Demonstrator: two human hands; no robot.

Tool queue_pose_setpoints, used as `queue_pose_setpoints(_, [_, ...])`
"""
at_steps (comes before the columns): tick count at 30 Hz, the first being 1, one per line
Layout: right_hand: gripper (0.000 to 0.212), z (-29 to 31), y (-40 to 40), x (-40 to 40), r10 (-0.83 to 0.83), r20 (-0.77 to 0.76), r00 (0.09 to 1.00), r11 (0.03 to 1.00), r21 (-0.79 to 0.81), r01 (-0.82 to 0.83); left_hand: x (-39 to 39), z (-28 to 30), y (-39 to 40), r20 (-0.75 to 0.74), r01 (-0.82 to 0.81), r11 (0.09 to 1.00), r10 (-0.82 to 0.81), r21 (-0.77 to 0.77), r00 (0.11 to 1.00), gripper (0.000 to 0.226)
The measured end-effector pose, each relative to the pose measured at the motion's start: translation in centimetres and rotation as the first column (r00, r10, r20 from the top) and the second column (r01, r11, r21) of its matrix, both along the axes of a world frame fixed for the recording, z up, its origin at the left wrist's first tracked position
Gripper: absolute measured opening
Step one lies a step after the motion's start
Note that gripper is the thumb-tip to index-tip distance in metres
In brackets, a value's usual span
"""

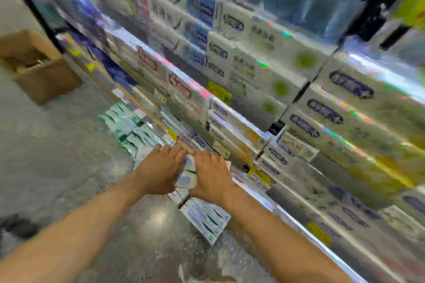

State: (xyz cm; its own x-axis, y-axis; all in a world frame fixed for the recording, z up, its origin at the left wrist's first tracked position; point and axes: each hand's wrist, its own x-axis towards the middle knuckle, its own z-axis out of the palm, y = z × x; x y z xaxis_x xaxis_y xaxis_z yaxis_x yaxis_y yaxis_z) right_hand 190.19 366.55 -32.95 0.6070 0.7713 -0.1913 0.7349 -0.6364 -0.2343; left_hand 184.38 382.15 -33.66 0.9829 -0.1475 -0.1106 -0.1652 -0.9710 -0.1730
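1. Grip. My left hand (161, 173) and right hand (212, 179) clamp a stack of boxes (204, 218) between them, one hand on each side. The fingers lie roughly straight along the stack and point at the shelf (282, 210). The thumbs are hidden, and blur conceals whether any fingertip hooks over the far end. I judge this to be a flat, two-sided press, chosen because several loose boxes move as one block only under side pressure.

2. Position of the boxes. The stack sits low, just in front of the bottom tier, above the floor (57, 156). Its far end is at the shelf edge. Its near end sticks out behind my wrists, towards me. The long axis points into the tier, which suits sliding the block in endwise.

3. Containers.
- Shelf: every visible tier is packed with long boxes, stacked in rows with their printed faces outward. Yellow tags (259, 173) sit on the tier edges.
- Pile (128, 128): more green-and-white boxes lie to the left of my hands, low down near the shelf. Whether they rest on the floor or on the tier is unclear.
- Carton (46, 80): a brown carton stands on the floor, well apart to the left, with its top open. The contents are too blurred to identify.
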Motion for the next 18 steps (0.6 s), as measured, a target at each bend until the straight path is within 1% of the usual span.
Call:
queue_pose_setpoints(2, [0.081, 7.6, 2.2, -0.8, 0.079, 0.154, 0.985, 0.995, 0.046, -0.087, -2.1, 7.4, 1.9, 0.031, -0.118, 0.992, 0.119, -0.054, 0.992, 0.082])
queue_pose_setpoints(4, [0.085, 14.7, 3.9, -2.0, 0.129, 0.237, 0.963, 0.98, 0.117, -0.16, -4.7, 14.8, 2.9, 0.094, -0.213, 0.972, 0.222, -0.1, 0.971, 0.084])
queue_pose_setpoints(6, [0.086, 20.9, 5.5, -3.2, 0.199, 0.282, 0.939, 0.948, 0.189, -0.258, -7.1, 21.3, 3.9, 0.17, -0.262, 0.952, 0.287, -0.157, 0.943, 0.079])
queue_pose_setpoints(8, [0.09, 26.7, 6.5, -4.5, 0.225, 0.371, 0.901, 0.92, 0.223, -0.321, -9.2, 27.1, 4.4, 0.273, -0.3, 0.936, 0.341, -0.183, 0.899, 0.069])
queue_pose_setpoints(10, [0.094, 32.4, 7.1, -5.6, 0.228, 0.467, 0.854, 0.899, 0.236, -0.369, -11.1, 32.8, 4.5, 0.366, -0.341, 0.92, 0.39, -0.194, 0.845, 0.066])
queue_pose_setpoints(12, [0.097, 37.4, 7.2, -6.6, 0.202, 0.561, 0.803, 0.866, 0.281, -0.415, -12.8, 37.4, 4.4, 0.409, -0.404, 0.889, 0.458, -0.215, 0.79, 0.069])
queue_pose_setpoints(13, [0.099, 39.4, 7.0, -7.2, 0.151, 0.604, 0.783, 0.846, 0.331, -0.418, -13.7, 39.2, 4.3, 0.423, -0.438, 0.865, 0.502, -0.245, 0.754, 0.073])
queue_pose_setpoints(14, [0.1, 40.7, 6.7, -7.8, 0.075, 0.613, 0.786, 0.82, 0.411, -0.399, -14.6, 40.9, 4.0, 0.431, -0.474, 0.829, 0.559, -0.297, 0.709, 0.077])
queue_pose_setpoints(15, [0.099, 41.6, 6.2, -8.6, -0.016, 0.566, 0.824, 0.774, 0.529, -0.348, -15.5, 42.5, 3.6, 0.436, -0.508, 0.784, 0.621, -0.357, 0.651, 0.083])
queue_pose_setpoints(16, [0.096, 42.3, 5.5, -9.6, -0.109, 0.462, 0.88, 0.702, 0.663, -0.261, -16.4, 43.9, 3.0, 0.431, -0.538, 0.729, 0.684, -0.422, 0.588, 0.088])
queue_pose_setpoints(17, [0.093, 43.0, 4.9, -10.7, -0.171, 0.312, 0.934, 0.605, 0.782, -0.15, -17.3, 45.3, 2.3, 0.409, -0.558, 0.663, 0.748, -0.498, 0.523, 0.093])
queue_pose_setpoints(18, [0.093, 43.8, 4.3, -12.0, -0.15, 0.108, 0.983, 0.524, 0.851, -0.014, -18.2, 46.2, 1.5, 0.397, -0.556, 0.609, 0.792, -0.566, 0.463, 0.095])
